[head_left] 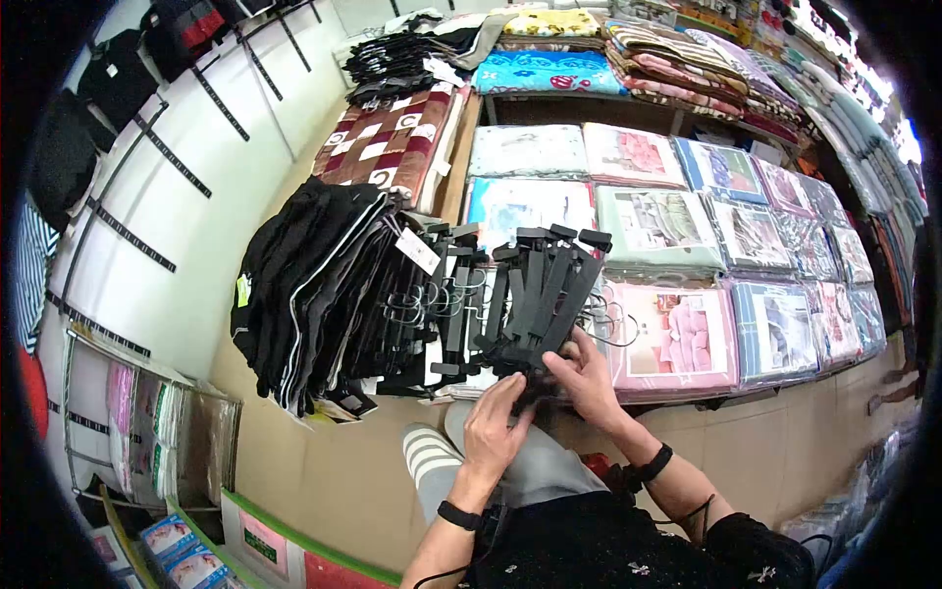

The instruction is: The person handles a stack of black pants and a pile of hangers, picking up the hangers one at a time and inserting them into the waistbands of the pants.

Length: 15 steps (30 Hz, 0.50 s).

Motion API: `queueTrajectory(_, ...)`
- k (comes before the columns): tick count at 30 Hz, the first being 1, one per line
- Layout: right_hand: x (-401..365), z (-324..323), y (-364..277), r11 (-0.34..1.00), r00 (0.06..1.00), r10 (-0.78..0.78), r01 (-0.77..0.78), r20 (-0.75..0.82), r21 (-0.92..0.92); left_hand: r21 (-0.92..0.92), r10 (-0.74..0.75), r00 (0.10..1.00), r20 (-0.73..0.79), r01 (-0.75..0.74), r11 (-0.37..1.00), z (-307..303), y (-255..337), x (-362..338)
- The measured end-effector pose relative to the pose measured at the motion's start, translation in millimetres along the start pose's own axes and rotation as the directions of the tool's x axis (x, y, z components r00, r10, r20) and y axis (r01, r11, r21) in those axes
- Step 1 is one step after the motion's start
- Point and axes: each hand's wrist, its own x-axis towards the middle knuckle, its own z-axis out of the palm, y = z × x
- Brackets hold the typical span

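Note:
A cluster of black hangers [545, 290] with metal hooks lies over packaged bedding at the table's near edge. At its lower end my left hand [496, 422] has its fingers bent together against something dark, too hidden to name. My right hand [586, 381] is at the lower right of the hangers, thumb and fingers curled at a black hanger end; the exact hold is unclear. Left of the hangers, a thick row of black garments [314, 285] hangs over the edge, with a white tag [417, 251] on top.
Packaged bedding sets [677, 329] cover the table to the right. Folded blankets [549, 73] and a brown checked blanket [383, 142] lie farther back. A wall rack [123, 236] stands at left, above a wire shelf [177, 432]. Tiled floor [285, 481] shows below.

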Motion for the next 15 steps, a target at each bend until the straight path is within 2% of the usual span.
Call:
queueTrajectory(1, 1.6, -13.1, 9.0, 0.997, 0.999, -0.021, 0.019, -0.030, -0.078, -0.019, 0.016, 0.999, 0.045, -0.015, 1.000, 4.4, 4.3, 1.6)
queueTrajectory(3, 2.0, -22.6, 13.8, 0.999, 0.997, -0.043, 0.044, -0.067, 0.017, -0.045, 0.047, 0.991, 0.128, -0.041, 0.998, 6.4, 8.8, 6.9)
queueTrajectory(5, 0.2, -39.3, 12.0, 0.999, 0.994, 0.001, 0.003, -0.105, 0.038, -0.020, -0.061, 0.991, 0.115, 0.064, 0.998, -7.3, 7.9, 8.0)
queueTrajectory(6, 1.7, -49.3, 8.6, 0.999, 0.993, 0.021, -0.015, -0.118, 0.049, 0.002, -0.118, 0.990, 0.073, 0.119, 0.993, -17.3, -0.2, 7.3)
queueTrajectory(7, 8.9, -66.9, 19.2, 1.000, 0.988, -0.015, 0.013, -0.155, -0.015, 0.022, -0.177, 0.984, 0.030, 0.176, 0.984, -30.2, -9.9, 4.5)
queueTrajectory(9, 10.3, -85.0, 6.1, 0.999, 0.956, 0.033, -0.039, -0.292, -0.016, 0.069, -0.350, 0.935, -0.065, 0.354, 0.933, -62.2, -28.0, -1.2)
queueTrajectory(11, 29.0, -142.1, 35.6, 0.981, 0.932, 0.034, -0.100, -0.360, -0.168, 0.232, -0.310, 0.925, -0.218, 0.358, 0.904, -95.1, -59.5, -10.6)
queueTrajectory(13, 39.7, -172.2, 52.6, 0.977, 0.924, 0.017, -0.097, -0.383, -0.191, 0.356, -0.188, 0.905, -0.382, 0.331, 0.874, -123.5, -98.5, -19.1)
queueTrajectory(15, 41.6, -192.7, 62.0, 0.957, 0.935, 0.071, -0.162, -0.347, -0.242, 0.388, -0.242, 0.878, -0.413, 0.410, 0.825, -142.2, -120.9, -23.1)
